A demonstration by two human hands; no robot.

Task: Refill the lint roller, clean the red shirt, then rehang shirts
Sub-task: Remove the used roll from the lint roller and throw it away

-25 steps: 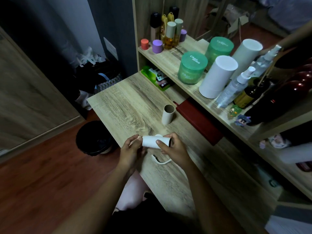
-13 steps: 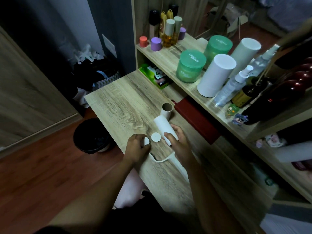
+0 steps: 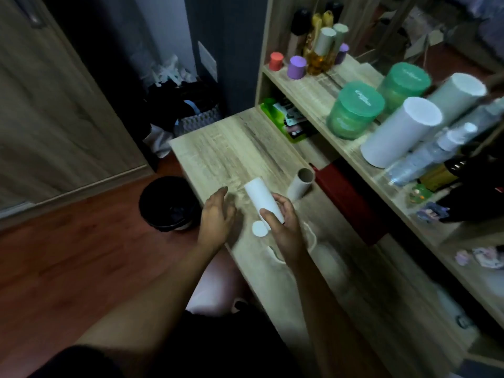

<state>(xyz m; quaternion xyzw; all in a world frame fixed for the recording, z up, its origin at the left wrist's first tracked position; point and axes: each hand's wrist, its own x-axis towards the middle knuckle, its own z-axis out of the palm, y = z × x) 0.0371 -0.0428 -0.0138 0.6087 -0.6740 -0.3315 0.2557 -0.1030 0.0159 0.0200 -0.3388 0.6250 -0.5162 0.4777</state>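
The refill step is on. The right hand (image 3: 283, 224) wraps its fingers round the new white roll (image 3: 257, 196), just over the wooden table (image 3: 218, 148). The left hand (image 3: 218, 219) is loose and holds nothing. Next, I think, the roll must slide onto the white roller handle (image 3: 311, 237) — it lies blurred under the right hand. The round cap (image 3: 259, 229) and the empty cardboard tube (image 3: 301, 182) sit close by — easy to bump.

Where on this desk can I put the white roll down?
The desk is bare between the green packet and the cardboard tube. Crowded: around the white cap by your right hand, and the jar-filled shelf.
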